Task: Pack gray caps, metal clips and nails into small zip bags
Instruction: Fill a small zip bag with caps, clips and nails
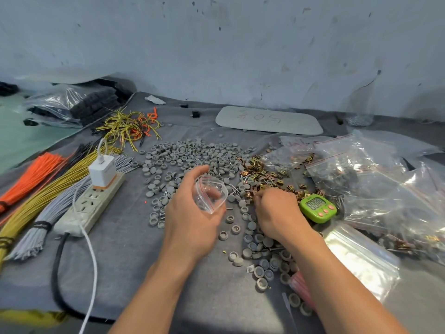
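The left hand (pixel 192 213) grips a small clear zip bag (pixel 210 195), mouth held open, above the worktop's (pixel 125 249) middle. The right hand (pixel 277 213), fingers curled, picks among metal clips (pixel 262 174) beside scattered gray caps (pixel 183 155) and nails (pixel 234 189).

Bare cloth (pixel 125 261) lay free between the power strip (pixel 90 203) and the caps (pixel 183 160). Filled bags (pixel 385 179) and a timer (pixel 317 208) crowded the right.
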A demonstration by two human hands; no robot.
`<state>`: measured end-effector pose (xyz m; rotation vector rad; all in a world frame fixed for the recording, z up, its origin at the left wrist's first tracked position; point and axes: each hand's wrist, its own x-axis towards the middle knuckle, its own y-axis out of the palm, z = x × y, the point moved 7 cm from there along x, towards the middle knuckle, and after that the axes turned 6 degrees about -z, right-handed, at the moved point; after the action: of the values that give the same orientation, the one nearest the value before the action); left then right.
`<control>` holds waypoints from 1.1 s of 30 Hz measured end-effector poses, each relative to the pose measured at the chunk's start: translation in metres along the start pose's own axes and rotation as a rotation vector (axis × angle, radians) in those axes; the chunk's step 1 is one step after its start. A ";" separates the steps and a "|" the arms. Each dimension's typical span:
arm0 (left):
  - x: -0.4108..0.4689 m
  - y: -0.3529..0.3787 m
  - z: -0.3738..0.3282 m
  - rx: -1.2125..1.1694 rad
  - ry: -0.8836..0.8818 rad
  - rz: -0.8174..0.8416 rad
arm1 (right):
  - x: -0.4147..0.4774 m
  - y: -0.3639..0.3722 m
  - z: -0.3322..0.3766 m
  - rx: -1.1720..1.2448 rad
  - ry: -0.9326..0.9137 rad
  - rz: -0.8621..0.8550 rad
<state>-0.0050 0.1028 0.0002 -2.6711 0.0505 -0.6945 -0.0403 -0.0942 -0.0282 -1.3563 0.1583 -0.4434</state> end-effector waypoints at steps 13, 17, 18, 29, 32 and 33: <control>-0.002 0.001 -0.002 0.020 0.006 0.050 | -0.009 -0.010 -0.010 0.076 0.094 -0.003; -0.002 0.001 -0.003 0.033 0.029 0.034 | -0.012 -0.010 -0.015 0.124 0.117 -0.039; -0.002 0.002 -0.003 0.033 0.032 0.032 | -0.013 -0.013 -0.017 0.189 0.121 -0.083; -0.008 0.024 -0.011 0.098 0.041 0.144 | -0.065 -0.057 -0.011 1.198 0.135 -0.298; -0.012 0.031 -0.012 0.102 0.046 0.187 | -0.068 -0.055 -0.010 1.178 0.158 -0.288; -0.012 0.032 -0.011 0.104 0.047 0.199 | -0.068 -0.054 -0.010 1.183 0.167 -0.287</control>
<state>-0.0194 0.0705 -0.0084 -2.5079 0.2806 -0.6762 -0.1176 -0.0842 0.0123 -0.1717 -0.1596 -0.7304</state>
